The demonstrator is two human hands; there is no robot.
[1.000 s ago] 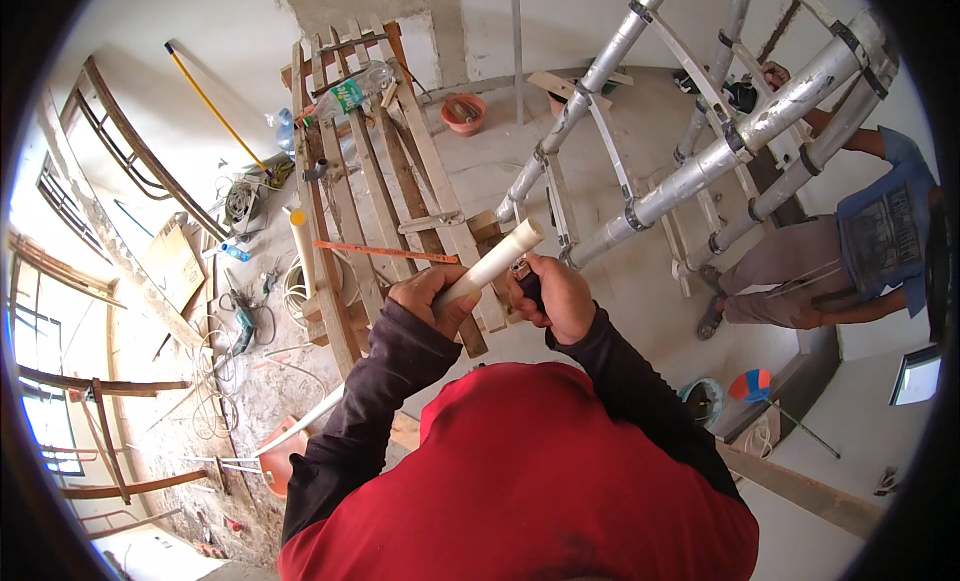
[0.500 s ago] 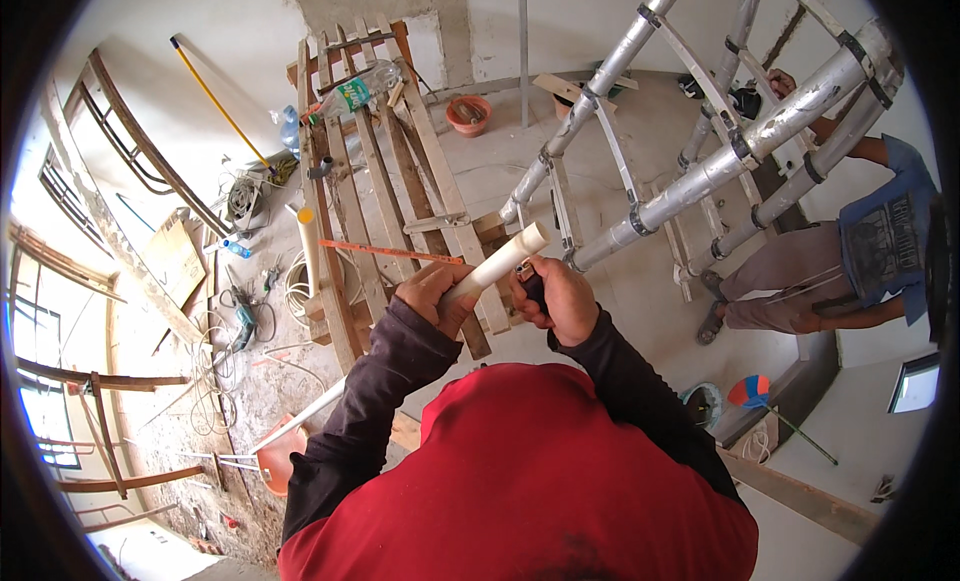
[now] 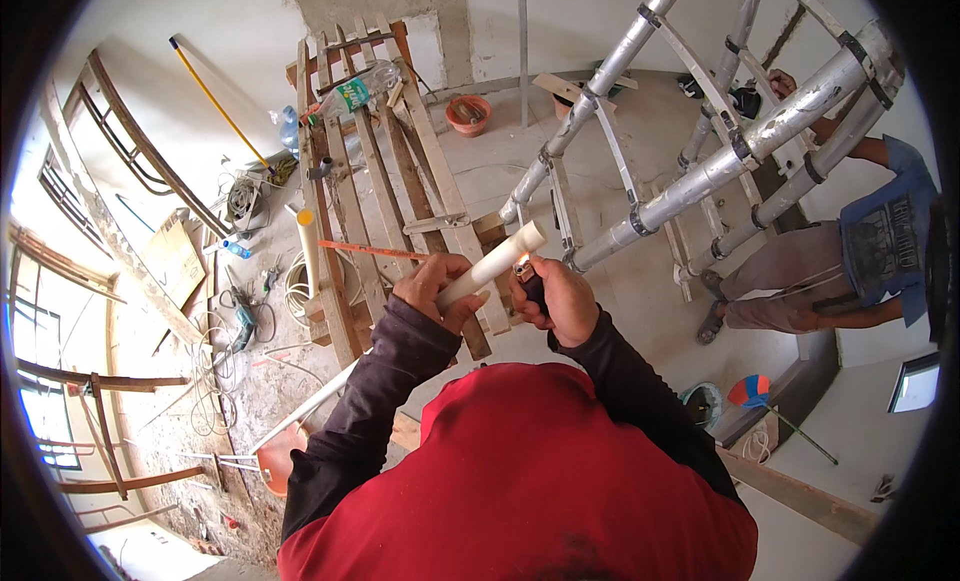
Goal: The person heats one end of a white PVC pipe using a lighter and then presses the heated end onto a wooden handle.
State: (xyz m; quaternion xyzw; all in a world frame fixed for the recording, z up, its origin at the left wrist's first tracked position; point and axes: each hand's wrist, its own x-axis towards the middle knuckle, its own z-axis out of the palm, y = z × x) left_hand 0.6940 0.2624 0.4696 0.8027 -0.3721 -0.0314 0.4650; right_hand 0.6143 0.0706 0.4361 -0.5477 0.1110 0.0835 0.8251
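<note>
A long white plastic pipe (image 3: 488,271) slants up and right in front of me. My left hand (image 3: 440,289) is closed around it a little below its open end. My right hand (image 3: 562,303) grips a dark lighter (image 3: 530,285) just under that end, and a small flame glows at the lighter's top beside the pipe wall. Behind my left sleeve the pipe carries on toward the lower left, partly hidden. An orange strip (image 3: 370,249) lies across the wooden slats, its right end behind my left hand.
Beyond my hands stands a slatted wooden rack (image 3: 345,196) with a plastic bottle (image 3: 352,93) on it. Metal scaffolding (image 3: 690,196) rises at right, with a person (image 3: 800,281) beside it. Orange bucket (image 3: 467,114), power drill (image 3: 243,326) and coiled cables (image 3: 210,381) lie on the floor.
A flame now shows at the lighter by the pipe end. My left fingers have shifted slightly on the pipe and cover more of the orange strip. The right hand stays about still.
</note>
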